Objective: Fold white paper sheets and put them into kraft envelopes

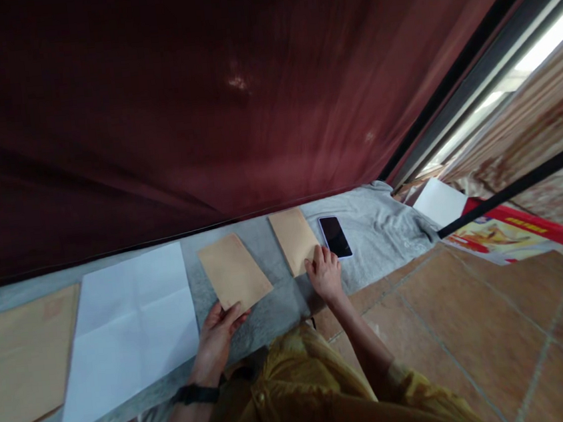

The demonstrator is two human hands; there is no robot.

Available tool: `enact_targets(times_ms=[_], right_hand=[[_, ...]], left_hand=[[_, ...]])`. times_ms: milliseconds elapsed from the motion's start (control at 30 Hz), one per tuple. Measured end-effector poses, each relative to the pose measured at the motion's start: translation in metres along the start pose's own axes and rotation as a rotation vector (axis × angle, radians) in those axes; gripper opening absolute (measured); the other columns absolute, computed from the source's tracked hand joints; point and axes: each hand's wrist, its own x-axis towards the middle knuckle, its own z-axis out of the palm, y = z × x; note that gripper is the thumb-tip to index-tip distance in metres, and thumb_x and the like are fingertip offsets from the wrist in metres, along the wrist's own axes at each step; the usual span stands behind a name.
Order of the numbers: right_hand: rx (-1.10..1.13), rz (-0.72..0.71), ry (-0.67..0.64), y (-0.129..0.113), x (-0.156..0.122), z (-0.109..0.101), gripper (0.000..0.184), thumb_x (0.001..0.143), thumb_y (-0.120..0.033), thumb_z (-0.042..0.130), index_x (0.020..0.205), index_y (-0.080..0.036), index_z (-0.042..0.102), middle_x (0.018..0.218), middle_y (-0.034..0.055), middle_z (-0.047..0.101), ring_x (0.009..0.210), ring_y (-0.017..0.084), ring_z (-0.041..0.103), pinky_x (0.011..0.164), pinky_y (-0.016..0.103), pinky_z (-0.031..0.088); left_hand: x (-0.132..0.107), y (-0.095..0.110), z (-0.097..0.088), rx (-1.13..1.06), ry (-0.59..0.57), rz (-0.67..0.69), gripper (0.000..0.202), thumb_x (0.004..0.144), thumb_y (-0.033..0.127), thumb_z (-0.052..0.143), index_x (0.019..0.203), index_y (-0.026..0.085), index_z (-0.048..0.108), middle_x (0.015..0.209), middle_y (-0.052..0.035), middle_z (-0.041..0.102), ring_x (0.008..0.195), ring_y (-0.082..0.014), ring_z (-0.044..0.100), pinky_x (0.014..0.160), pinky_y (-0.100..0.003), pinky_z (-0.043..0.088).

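Note:
My left hand (217,335) holds the near edge of a small brown envelope (233,270) lying on a grey cloth (384,227), thumb on top. My right hand (325,273) rests with fingers flat on the near corner of a second small brown envelope (293,239). A black phone (335,236) lies just right of that envelope. A large unfolded white sheet (129,321) with crease lines lies left of my left hand. A large brown envelope (23,359) lies at the far left.
A dark red curtain (199,99) hangs right behind the cloth. Brown floor tiles (476,338) spread to the right. A white paper (440,201) and a red and yellow printed sheet (505,231) lie at the right, with a black bar (520,184) above them.

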Motion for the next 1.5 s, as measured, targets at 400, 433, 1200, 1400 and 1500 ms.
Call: enact_targets(times_ms=[400, 433, 1200, 1400, 1500], right_hand=[[0.701, -0.014, -0.031, -0.012, -0.005, -0.022, 0.047, 0.103, -0.048, 0.04, 0.133, -0.019, 0.062, 0.132, 0.0136, 0.064, 0.125, 0.026, 0.057, 0.107, 0.044, 0.045], [0.789, 0.02, -0.072, -0.015, -0.007, -0.022, 0.046, 0.103, -0.049, 0.04, 0.13, -0.02, 0.064, 0.129, 0.0124, 0.066, 0.119, 0.025, 0.061, 0.103, 0.042, 0.049], [0.653, 0.109, 0.022, 0.034, 0.033, -0.027, 0.037, 0.092, -0.027, 0.045, 0.112, -0.017, 0.074, 0.096, 0.0085, 0.069, 0.087, 0.02, 0.066, 0.082, 0.032, 0.052], [0.564, 0.096, 0.0, 0.041, 0.028, -0.022, 0.036, 0.093, -0.026, 0.044, 0.112, -0.016, 0.074, 0.099, 0.0095, 0.069, 0.086, 0.021, 0.066, 0.082, 0.032, 0.052], [0.524, 0.089, -0.009, 0.042, 0.026, -0.02, 0.037, 0.094, -0.026, 0.044, 0.114, -0.014, 0.073, 0.1, 0.0107, 0.068, 0.087, 0.022, 0.066, 0.082, 0.033, 0.052]], left_hand=[[-0.005, 0.02, 0.033, 0.011, -0.061, 0.056, 0.065, 0.055, 0.041, 0.092, 0.111, 0.018, 0.068, 0.104, -0.0054, 0.077, 0.08, -0.017, 0.07, 0.069, -0.027, 0.053], [-0.004, 0.022, 0.041, 0.014, -0.083, 0.062, 0.065, 0.056, 0.041, 0.091, 0.112, 0.018, 0.068, 0.106, -0.0064, 0.076, 0.081, -0.0174, 0.07, 0.069, -0.027, 0.053], [0.046, -0.006, 0.155, 0.355, -0.224, 0.146, 0.038, 0.062, 0.037, 0.076, 0.092, 0.015, 0.068, 0.076, -0.0024, 0.069, 0.063, -0.0132, 0.058, 0.056, -0.024, 0.04], [0.054, -0.018, 0.153, 0.468, -0.143, 0.205, 0.047, 0.066, 0.031, 0.076, 0.11, 0.016, 0.066, 0.068, 0.0025, 0.063, 0.061, -0.0137, 0.058, 0.06, -0.025, 0.04], [0.055, -0.02, 0.151, 0.513, -0.124, 0.231, 0.052, 0.067, 0.028, 0.075, 0.117, 0.016, 0.064, 0.07, 0.0021, 0.064, 0.064, -0.0151, 0.059, 0.063, -0.026, 0.041]])
